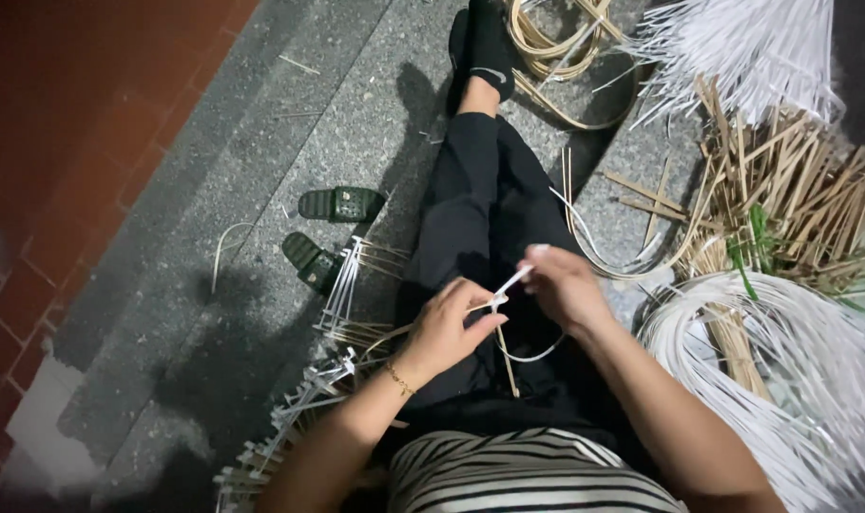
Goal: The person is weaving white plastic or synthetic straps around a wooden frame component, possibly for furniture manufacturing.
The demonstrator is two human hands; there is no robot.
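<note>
- The left hand (449, 328) is held over the lap, its grip closed with thumb and fingertips pinched on a thin white strip (513, 278).
- The right hand (563, 285) is held just beside it, its grip likewise closed on the upper end of the same white strip, so the strip is stretched between the two hands.
- A thin tan stick (507, 366) is seen running down from the pinch point over the black trousers (470, 218); a loose end of the strip curls below the right hand.
- A gold bracelet (399, 380) is worn on the left wrist.
- A woven frame (333, 332) of tan sticks and white bindings is lying against the left leg and reaches down to the lower edge of the view.
- A pair of dark green sandals (328, 228) is left on the grey stone floor (261, 142), near the frame.
- A large coil of white strips (813, 380) is placed to the right, with a heap of tan sticks (784, 190) behind it.
- A loop of tan cane (556, 47) is lying by the outstretched foot in a black sock (485, 43).
- A striped shirt (528, 475) is seen at the bottom edge.
</note>
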